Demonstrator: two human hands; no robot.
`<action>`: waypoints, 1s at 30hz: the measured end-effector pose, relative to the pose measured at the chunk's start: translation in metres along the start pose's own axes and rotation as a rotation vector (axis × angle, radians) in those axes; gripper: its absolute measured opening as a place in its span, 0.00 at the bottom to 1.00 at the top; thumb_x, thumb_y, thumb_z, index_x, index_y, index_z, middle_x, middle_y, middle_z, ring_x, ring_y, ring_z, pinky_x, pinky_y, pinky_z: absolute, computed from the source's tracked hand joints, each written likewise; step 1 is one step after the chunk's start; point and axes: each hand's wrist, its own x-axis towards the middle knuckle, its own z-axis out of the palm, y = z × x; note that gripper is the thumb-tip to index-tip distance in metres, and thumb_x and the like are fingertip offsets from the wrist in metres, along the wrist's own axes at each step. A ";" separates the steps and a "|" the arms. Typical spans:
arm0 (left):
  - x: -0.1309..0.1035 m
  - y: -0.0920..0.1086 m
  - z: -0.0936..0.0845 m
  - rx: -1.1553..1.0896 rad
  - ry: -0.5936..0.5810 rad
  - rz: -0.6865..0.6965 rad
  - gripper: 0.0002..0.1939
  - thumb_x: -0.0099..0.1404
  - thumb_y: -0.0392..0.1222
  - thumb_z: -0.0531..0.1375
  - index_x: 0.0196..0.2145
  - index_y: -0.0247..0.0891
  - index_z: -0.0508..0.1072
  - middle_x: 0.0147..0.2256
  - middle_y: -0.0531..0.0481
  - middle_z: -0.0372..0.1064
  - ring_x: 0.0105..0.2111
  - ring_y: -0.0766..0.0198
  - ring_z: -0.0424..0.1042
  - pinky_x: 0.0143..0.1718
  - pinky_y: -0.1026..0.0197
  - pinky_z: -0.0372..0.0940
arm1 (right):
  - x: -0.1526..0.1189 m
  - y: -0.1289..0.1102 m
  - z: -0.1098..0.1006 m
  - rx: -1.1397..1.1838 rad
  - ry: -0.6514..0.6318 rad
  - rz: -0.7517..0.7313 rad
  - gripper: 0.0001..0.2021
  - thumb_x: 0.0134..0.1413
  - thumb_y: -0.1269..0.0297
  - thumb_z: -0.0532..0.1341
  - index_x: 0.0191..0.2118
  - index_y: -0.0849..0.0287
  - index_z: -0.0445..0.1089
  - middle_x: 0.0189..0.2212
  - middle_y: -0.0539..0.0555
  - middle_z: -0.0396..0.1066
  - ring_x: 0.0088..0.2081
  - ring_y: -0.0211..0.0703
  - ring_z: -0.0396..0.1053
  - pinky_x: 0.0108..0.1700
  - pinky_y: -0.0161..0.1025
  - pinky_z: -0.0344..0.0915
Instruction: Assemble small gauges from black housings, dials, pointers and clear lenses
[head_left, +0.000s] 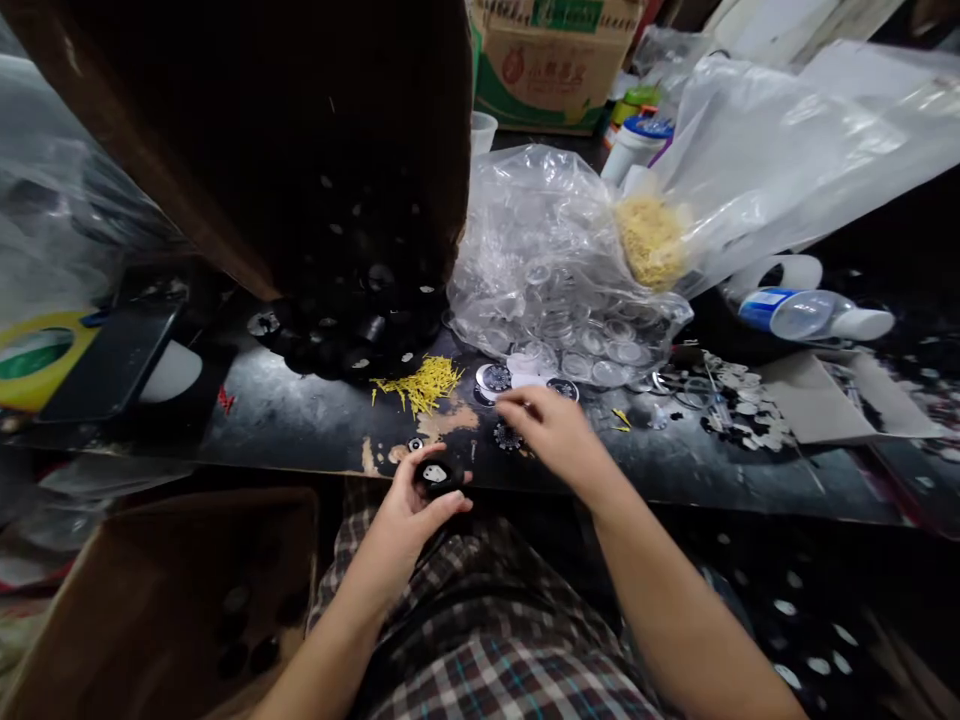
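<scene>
My left hand (409, 510), at the table's front edge, is closed round a small black round case (437, 478) with a white piece in its middle. Thumb and fingers grip it by the rim. My right hand (551, 425) is over the table with its fingers bent together at the printed dial discs (496, 378). Whatever may be between its fingertips is hidden. Below these fingertips lies a dark patterned disc (508, 435). A heap of thin yellow pointers (424, 385) lies beyond my left hand, and a small black-and-white ring (415, 444) is near its fingers.
A large tipped carton (225, 230) spills black round cases (360, 345) onto the table. Behind the discs sits a plastic bag of transparent round covers (559, 320). White small parts (742, 400), an open white box (806, 395) and a bottle (814, 313) lie at right.
</scene>
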 end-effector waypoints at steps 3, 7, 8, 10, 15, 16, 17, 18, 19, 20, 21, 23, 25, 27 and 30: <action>-0.003 -0.002 0.006 -0.212 -0.001 -0.092 0.26 0.55 0.39 0.67 0.50 0.41 0.64 0.43 0.46 0.75 0.37 0.63 0.76 0.48 0.57 0.67 | 0.015 0.030 -0.008 -0.145 0.173 0.116 0.14 0.52 0.62 0.62 0.45 0.60 0.70 0.45 0.61 0.67 0.48 0.57 0.66 0.52 0.52 0.57; -0.001 0.001 0.013 -0.370 0.007 -0.135 0.17 0.65 0.48 0.57 0.48 0.36 0.66 0.43 0.39 0.76 0.39 0.59 0.77 0.48 0.53 0.67 | 0.020 0.054 -0.006 -0.166 0.208 0.155 0.15 0.47 0.62 0.64 0.43 0.59 0.68 0.43 0.59 0.66 0.44 0.54 0.67 0.48 0.51 0.61; 0.001 0.002 0.014 -0.387 0.029 -0.142 0.16 0.67 0.48 0.54 0.48 0.35 0.66 0.42 0.38 0.76 0.38 0.58 0.77 0.48 0.52 0.68 | 0.019 0.056 -0.005 -0.152 0.223 0.155 0.16 0.47 0.62 0.63 0.43 0.60 0.67 0.42 0.58 0.67 0.42 0.52 0.67 0.47 0.49 0.62; 0.004 0.005 0.017 -0.413 0.068 -0.148 0.16 0.68 0.47 0.52 0.47 0.34 0.67 0.41 0.38 0.76 0.38 0.58 0.77 0.48 0.53 0.68 | 0.016 0.053 -0.003 -0.113 0.260 0.143 0.14 0.50 0.63 0.61 0.44 0.61 0.66 0.39 0.57 0.68 0.38 0.47 0.68 0.44 0.47 0.64; 0.010 0.011 0.029 -0.505 0.090 -0.078 0.20 0.68 0.52 0.51 0.54 0.41 0.65 0.47 0.43 0.74 0.45 0.57 0.75 0.52 0.52 0.65 | -0.006 0.011 0.010 0.032 0.211 -0.054 0.09 0.57 0.65 0.55 0.42 0.58 0.70 0.36 0.55 0.69 0.36 0.43 0.68 0.42 0.41 0.65; 0.011 0.013 0.032 -0.516 0.093 -0.053 0.20 0.68 0.52 0.51 0.55 0.44 0.64 0.48 0.45 0.74 0.45 0.58 0.75 0.52 0.53 0.65 | -0.011 0.000 0.013 0.092 0.149 -0.105 0.10 0.57 0.65 0.56 0.43 0.57 0.71 0.36 0.55 0.70 0.37 0.43 0.68 0.42 0.41 0.65; 0.011 0.014 0.035 -0.526 0.099 -0.032 0.20 0.68 0.51 0.51 0.55 0.45 0.64 0.48 0.47 0.73 0.44 0.59 0.75 0.51 0.54 0.65 | -0.016 -0.009 0.017 0.168 0.078 -0.140 0.12 0.57 0.65 0.57 0.46 0.56 0.71 0.36 0.54 0.70 0.37 0.42 0.68 0.43 0.41 0.66; 0.011 0.015 0.037 -0.539 0.103 -0.016 0.20 0.68 0.51 0.51 0.56 0.46 0.64 0.48 0.48 0.73 0.44 0.60 0.75 0.51 0.54 0.66 | -0.020 -0.016 0.020 0.246 0.015 -0.154 0.14 0.56 0.65 0.58 0.49 0.56 0.70 0.36 0.54 0.70 0.37 0.42 0.69 0.42 0.41 0.66; 0.010 0.017 0.038 -0.552 0.102 -0.007 0.20 0.69 0.51 0.51 0.56 0.46 0.64 0.47 0.48 0.74 0.43 0.60 0.75 0.50 0.55 0.66 | -0.023 -0.022 0.021 0.309 -0.025 -0.145 0.17 0.55 0.64 0.59 0.51 0.56 0.69 0.36 0.53 0.70 0.36 0.41 0.69 0.42 0.41 0.67; 0.009 0.018 0.039 -0.565 0.097 0.000 0.21 0.69 0.51 0.51 0.56 0.46 0.64 0.47 0.48 0.74 0.43 0.60 0.75 0.49 0.55 0.66 | -0.024 -0.026 0.022 0.344 -0.039 -0.120 0.18 0.55 0.64 0.59 0.52 0.56 0.68 0.36 0.53 0.71 0.36 0.41 0.69 0.41 0.40 0.67; 0.007 0.018 0.039 -0.575 0.085 0.006 0.21 0.69 0.52 0.51 0.56 0.45 0.64 0.46 0.47 0.75 0.43 0.61 0.75 0.49 0.56 0.67 | -0.025 -0.028 0.021 0.350 -0.033 -0.090 0.18 0.54 0.64 0.60 0.52 0.56 0.68 0.34 0.52 0.71 0.35 0.41 0.69 0.40 0.40 0.67; 0.004 0.019 0.037 -0.576 0.060 0.013 0.22 0.69 0.52 0.50 0.57 0.44 0.63 0.46 0.46 0.75 0.43 0.61 0.75 0.49 0.56 0.67 | -0.026 -0.028 0.017 0.313 0.014 -0.049 0.12 0.55 0.63 0.59 0.45 0.56 0.70 0.31 0.51 0.70 0.33 0.40 0.67 0.37 0.38 0.66; 0.002 0.018 0.034 -0.552 0.080 0.012 0.22 0.69 0.51 0.51 0.57 0.42 0.64 0.45 0.45 0.75 0.43 0.61 0.75 0.49 0.56 0.66 | -0.026 -0.027 0.012 0.319 0.034 -0.023 0.06 0.54 0.61 0.60 0.35 0.57 0.71 0.28 0.50 0.68 0.30 0.38 0.65 0.34 0.36 0.64; 0.001 0.017 0.033 -0.514 0.123 0.014 0.21 0.68 0.49 0.53 0.55 0.39 0.66 0.44 0.44 0.76 0.42 0.60 0.75 0.49 0.55 0.66 | -0.026 -0.025 0.009 0.426 0.011 0.016 0.09 0.53 0.58 0.61 0.30 0.58 0.68 0.25 0.49 0.67 0.27 0.37 0.64 0.31 0.34 0.63; 0.000 0.015 0.036 -0.455 0.132 0.062 0.20 0.66 0.46 0.57 0.54 0.40 0.68 0.45 0.46 0.75 0.43 0.61 0.74 0.50 0.56 0.66 | -0.025 -0.024 0.008 0.608 -0.003 0.085 0.09 0.53 0.57 0.62 0.32 0.58 0.68 0.25 0.48 0.68 0.25 0.35 0.64 0.27 0.33 0.62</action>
